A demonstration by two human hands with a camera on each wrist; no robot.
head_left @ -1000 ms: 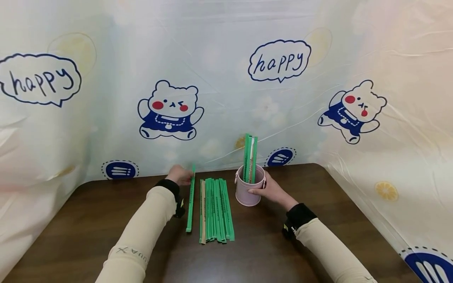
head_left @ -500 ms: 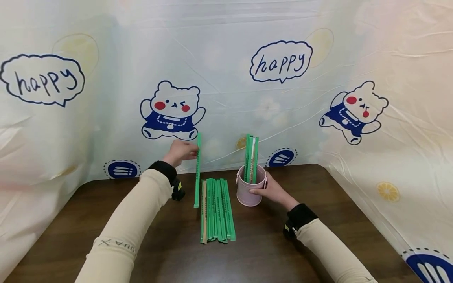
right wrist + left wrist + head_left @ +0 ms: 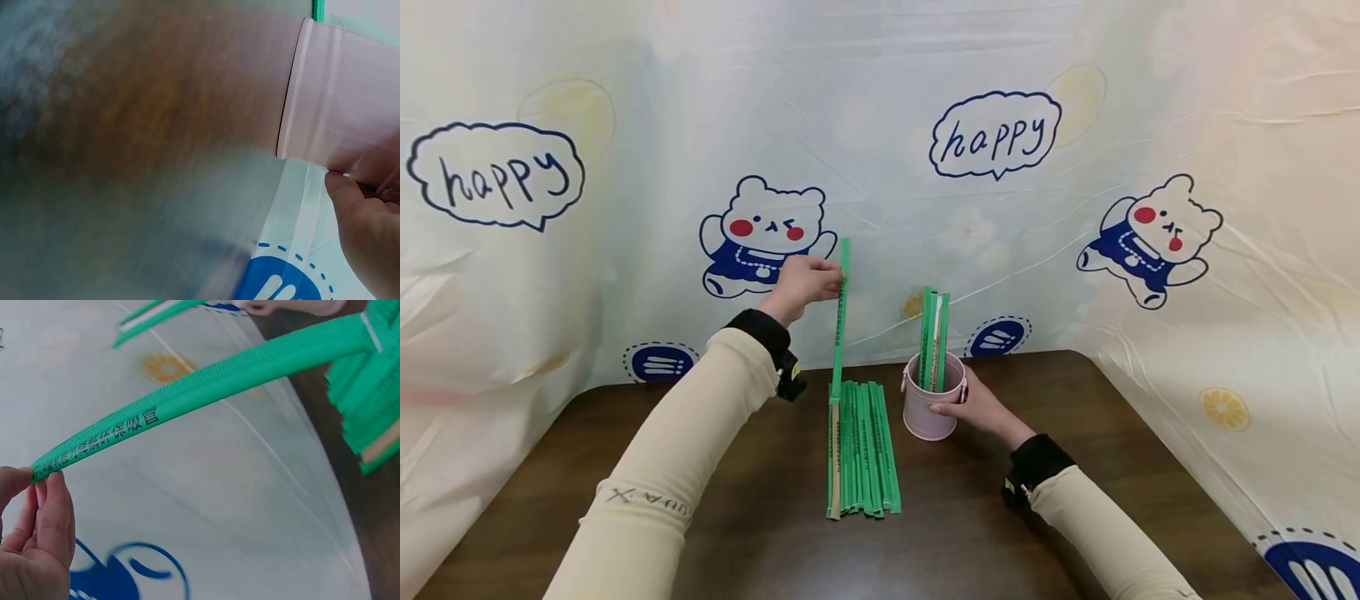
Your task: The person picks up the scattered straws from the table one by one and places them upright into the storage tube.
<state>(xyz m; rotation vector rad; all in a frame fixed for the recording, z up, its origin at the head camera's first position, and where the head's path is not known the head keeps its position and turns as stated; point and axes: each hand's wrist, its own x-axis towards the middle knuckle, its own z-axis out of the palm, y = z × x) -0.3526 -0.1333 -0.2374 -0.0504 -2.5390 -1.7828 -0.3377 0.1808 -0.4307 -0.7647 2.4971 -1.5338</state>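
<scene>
Left grip [image 3: 805, 283] was pinched on one straw [image 3: 841, 333], right grip [image 3: 983, 410] curled round the bucket [image 3: 927, 412] near the tabletop's [image 3: 1045, 383] far edge; some straws [image 3: 927, 342] were inserted, a row [image 3: 868, 454] left.

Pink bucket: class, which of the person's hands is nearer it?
Right. The right hand holds the pink bucket by its side; the left hand is apart, to its left, pinching a green-wrapped straw.
</scene>
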